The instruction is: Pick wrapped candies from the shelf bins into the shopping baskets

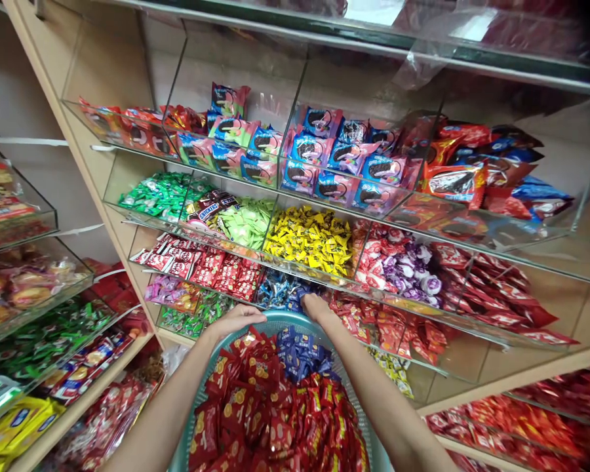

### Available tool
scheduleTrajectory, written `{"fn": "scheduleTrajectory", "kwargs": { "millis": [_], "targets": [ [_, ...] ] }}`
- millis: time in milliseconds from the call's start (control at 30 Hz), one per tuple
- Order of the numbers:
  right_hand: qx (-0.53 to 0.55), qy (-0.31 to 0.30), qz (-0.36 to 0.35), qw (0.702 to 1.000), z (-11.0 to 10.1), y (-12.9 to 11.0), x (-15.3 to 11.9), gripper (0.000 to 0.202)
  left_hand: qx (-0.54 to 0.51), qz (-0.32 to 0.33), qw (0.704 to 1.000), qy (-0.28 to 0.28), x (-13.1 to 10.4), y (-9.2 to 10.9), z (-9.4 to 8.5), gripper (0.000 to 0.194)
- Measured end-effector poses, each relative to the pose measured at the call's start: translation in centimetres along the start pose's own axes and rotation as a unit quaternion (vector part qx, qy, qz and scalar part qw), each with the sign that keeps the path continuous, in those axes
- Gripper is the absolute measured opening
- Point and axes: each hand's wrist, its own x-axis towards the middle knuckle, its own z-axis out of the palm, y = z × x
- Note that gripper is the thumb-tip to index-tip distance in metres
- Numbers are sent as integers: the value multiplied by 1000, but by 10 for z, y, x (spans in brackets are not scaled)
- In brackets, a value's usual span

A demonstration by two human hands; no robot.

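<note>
A teal plastic basket [273,319] is in front of me, full of wrapped sweets: dark red packets [255,393], shiny red and yellow ones [324,413] and a heap of blue-purple ones [305,354] at its far side. My left hand [238,319] is closed over the basket's far left rim. Just beyond the far right rim, my right hand [315,306] is at the bin of blue-wrapped sweets [280,290]. Its fingers look curled, and their tips are hidden, so what they hold cannot be made out.
Clear-fronted shelf bins rise ahead, holding yellow sweets [309,242], green sweets [162,195], purple and white sweets [408,269] and blue-pink cookie packs [334,151]. Glass shelf edges sit close above my hands. More stocked shelves [44,334] stand left, and red packets [531,426] lie lower right.
</note>
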Motion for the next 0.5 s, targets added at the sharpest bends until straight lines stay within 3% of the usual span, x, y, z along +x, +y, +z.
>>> {"fn": "scheduleTrajectory", "kwargs": {
  "millis": [200,500],
  "targets": [
    [10,-21,40,999,14,0,14,24,8,14,1000,-7,3,-2,-2,38],
    [17,-8,71,997,13,-3,9,26,14,16,1000,-3,3,-1,-2,38]
  ]
}}
